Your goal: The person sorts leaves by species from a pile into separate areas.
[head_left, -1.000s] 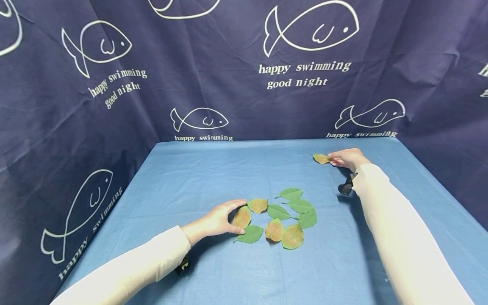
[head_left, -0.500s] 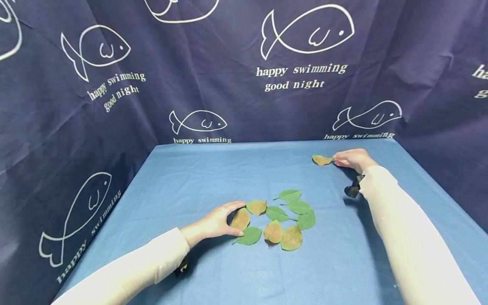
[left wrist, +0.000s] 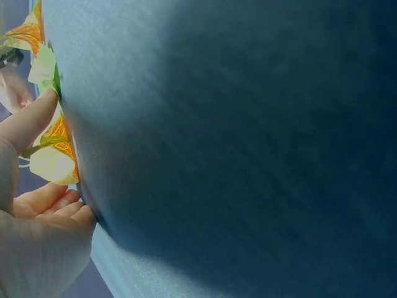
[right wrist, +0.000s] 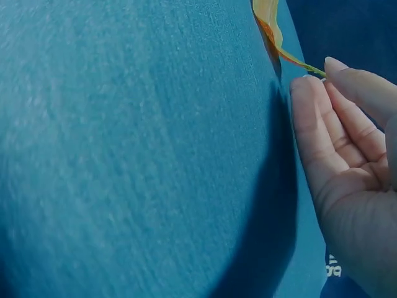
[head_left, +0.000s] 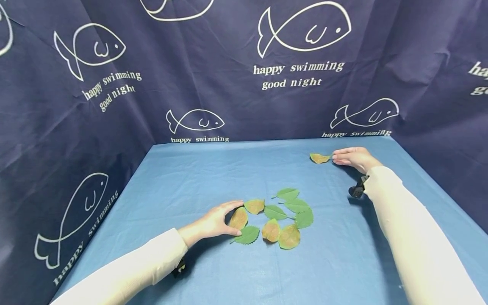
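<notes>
In the head view, the left hand [head_left: 213, 221] rests on the cloth, thumb and fingers spread around a yellow-brown leaf [head_left: 239, 218]. Its thumb touches a green leaf [head_left: 248, 235]; its fingertips are beside another yellow-brown leaf [head_left: 254, 206]. Far off to the right, the right hand [head_left: 354, 159] has its fingertips at the stem of a single yellow-brown leaf [head_left: 319, 158]. In the right wrist view that leaf's thin stem [right wrist: 301, 63] runs between the thumb and fingertips of the right hand [right wrist: 353, 136], which pinch its end.
More leaves lie in a curved group: green ones [head_left: 287, 193], [head_left: 297, 206], [head_left: 304, 218] and yellow-brown ones [head_left: 271, 231], [head_left: 289, 236]. A blue cloth [head_left: 198, 173] covers the table. Dark blue curtains [head_left: 228, 51] with fish drawings stand behind and at the sides.
The right hand has shifted slightly right along the leaf's stem, away from the blade, while that leaf stays about in place. The left hand and the grouped leaves have not visibly moved.
</notes>
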`<act>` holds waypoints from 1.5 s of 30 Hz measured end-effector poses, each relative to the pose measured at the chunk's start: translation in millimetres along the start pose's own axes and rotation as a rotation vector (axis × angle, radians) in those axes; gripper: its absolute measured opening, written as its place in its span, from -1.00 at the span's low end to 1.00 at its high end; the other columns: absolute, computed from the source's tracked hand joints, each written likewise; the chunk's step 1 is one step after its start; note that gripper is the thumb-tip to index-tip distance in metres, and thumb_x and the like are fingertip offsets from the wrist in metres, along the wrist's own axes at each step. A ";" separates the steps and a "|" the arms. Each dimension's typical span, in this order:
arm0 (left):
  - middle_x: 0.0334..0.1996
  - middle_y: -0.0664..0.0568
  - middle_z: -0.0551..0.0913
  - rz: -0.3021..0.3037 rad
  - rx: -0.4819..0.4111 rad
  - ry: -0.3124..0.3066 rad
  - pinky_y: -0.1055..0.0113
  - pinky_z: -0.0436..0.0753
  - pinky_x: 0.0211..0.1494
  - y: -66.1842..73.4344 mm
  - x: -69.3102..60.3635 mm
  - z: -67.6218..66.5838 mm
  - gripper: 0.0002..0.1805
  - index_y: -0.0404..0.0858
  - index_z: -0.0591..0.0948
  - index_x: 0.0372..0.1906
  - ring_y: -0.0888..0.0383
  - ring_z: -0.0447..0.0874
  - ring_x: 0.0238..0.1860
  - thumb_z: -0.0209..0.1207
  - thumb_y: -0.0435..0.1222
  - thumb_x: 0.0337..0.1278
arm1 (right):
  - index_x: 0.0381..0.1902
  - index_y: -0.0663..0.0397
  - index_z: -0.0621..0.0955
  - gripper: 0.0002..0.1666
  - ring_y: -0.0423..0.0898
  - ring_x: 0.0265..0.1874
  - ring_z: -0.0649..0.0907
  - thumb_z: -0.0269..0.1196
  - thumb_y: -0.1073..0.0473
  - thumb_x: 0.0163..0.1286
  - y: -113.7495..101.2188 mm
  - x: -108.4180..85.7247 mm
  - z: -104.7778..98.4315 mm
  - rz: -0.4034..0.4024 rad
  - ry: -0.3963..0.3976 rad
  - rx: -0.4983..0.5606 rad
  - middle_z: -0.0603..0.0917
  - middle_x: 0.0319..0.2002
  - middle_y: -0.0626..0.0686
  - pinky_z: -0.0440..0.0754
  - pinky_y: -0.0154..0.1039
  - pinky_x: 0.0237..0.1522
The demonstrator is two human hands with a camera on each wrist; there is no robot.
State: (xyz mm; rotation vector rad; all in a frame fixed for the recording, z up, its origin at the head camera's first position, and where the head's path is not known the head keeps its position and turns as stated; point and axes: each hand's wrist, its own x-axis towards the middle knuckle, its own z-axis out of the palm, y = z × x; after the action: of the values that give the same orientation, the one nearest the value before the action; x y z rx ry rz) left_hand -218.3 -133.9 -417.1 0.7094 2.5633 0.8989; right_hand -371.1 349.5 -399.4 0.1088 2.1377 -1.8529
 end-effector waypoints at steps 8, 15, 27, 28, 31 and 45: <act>0.46 -0.07 0.24 0.003 0.016 0.000 -0.12 0.27 0.43 -0.4 -0.2 -0.7 -0.09 -0.16 0.27 0.46 -0.12 0.15 0.48 0.44 -0.15 -0.02 | 0.38 0.56 0.17 -0.27 -0.32 -0.25 0.73 0.19 0.35 0.39 2.1 -1.1 -5.6 0.003 -0.004 -0.051 0.77 -0.29 -0.13 0.66 -0.31 0.04; 0.46 -0.08 0.25 0.007 0.024 0.005 -0.13 0.26 0.44 -1.2 -0.7 -0.8 -0.09 -0.15 0.28 0.46 -0.12 0.15 0.48 0.44 -0.15 -0.03 | 0.38 0.53 0.20 -0.26 -0.34 -0.23 0.72 0.22 0.31 0.38 2.6 -1.7 -4.1 -0.031 0.000 -0.062 0.77 -0.27 -0.15 0.63 -0.30 0.09; 0.46 -0.08 0.24 0.013 0.038 0.010 -0.14 0.28 0.42 -1.5 -2.6 2.7 -0.09 -0.15 0.27 0.46 -0.14 0.15 0.47 0.44 -0.16 -0.03 | 0.33 0.39 0.35 -0.39 -0.24 -0.18 0.74 0.21 0.34 0.38 -12.8 -6.4 8.8 -0.066 -0.038 0.030 0.77 -0.28 -0.14 0.57 -0.22 0.19; 0.46 -0.08 0.24 0.014 0.037 0.010 -0.14 0.29 0.42 -1.4 -2.5 2.6 -0.09 -0.15 0.28 0.46 -0.14 0.15 0.47 0.44 -0.16 -0.03 | 0.28 0.31 0.42 -0.47 -0.23 -0.17 0.74 0.22 0.33 0.37 -13.9 -6.7 9.7 -0.074 -0.043 0.033 0.77 -0.29 -0.14 0.57 -0.22 0.19; 0.46 -0.08 0.25 0.018 0.039 0.014 -0.14 0.28 0.42 -0.8 -2.0 1.7 -0.09 -0.15 0.28 0.46 -0.14 0.16 0.47 0.44 -0.16 -0.03 | 0.03 0.11 0.60 -0.71 -0.21 -0.15 0.74 0.23 0.34 0.36 -16.7 -7.3 12.2 -0.097 -0.057 0.052 0.78 -0.28 -0.13 0.56 -0.20 0.21; 0.46 -0.08 0.24 0.033 0.053 0.009 -0.15 0.29 0.41 2.8 -1.3 -0.2 -0.10 -0.17 0.29 0.45 -0.15 0.16 0.47 0.43 -0.15 -0.02 | 0.12 0.28 0.57 -0.67 -0.18 -0.15 0.74 0.10 0.40 0.43 -25.1 -0.9 35.2 -0.147 -0.157 0.182 0.78 -0.23 -0.05 0.64 -0.32 0.07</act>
State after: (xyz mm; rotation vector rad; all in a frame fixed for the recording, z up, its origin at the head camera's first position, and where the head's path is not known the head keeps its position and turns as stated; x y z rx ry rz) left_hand -216.4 -132.8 -415.0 0.7660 2.5992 0.8497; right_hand -370.3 311.2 -379.3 -0.1526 1.9152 -2.0623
